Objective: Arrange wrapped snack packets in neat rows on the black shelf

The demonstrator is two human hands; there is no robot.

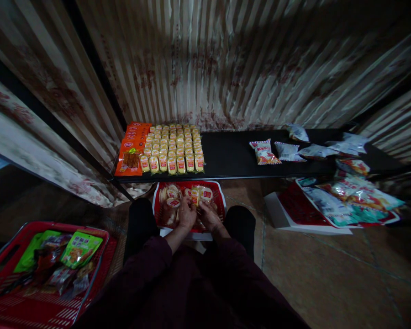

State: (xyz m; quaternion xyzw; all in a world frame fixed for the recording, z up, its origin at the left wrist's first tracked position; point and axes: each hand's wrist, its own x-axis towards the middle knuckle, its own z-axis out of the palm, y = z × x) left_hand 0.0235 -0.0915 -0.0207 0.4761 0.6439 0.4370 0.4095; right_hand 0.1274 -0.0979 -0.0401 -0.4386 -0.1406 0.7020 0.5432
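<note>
My left hand (187,213) and my right hand (209,214) meet over a red box with a white rim (223,201) between my knees. Their fingers close on a small yellow-wrapped snack pack (195,196), held between them. Inside the box lie round packaged snacks (173,201) in clear wrappers, partly hidden by my hands. Just beyond, on the black shelf (226,153), yellow snack packs (171,163) stand in several tight rows. Orange snack bags (130,153) lie overlapped at their left.
White-and-red snack bags (265,152) lie along the shelf's right part. Below them, another red box (287,203) overflows with bags. A red basket (101,233) holding green pouches (80,249) sits at lower left. A striped curtain (205,59) hangs behind the shelf.
</note>
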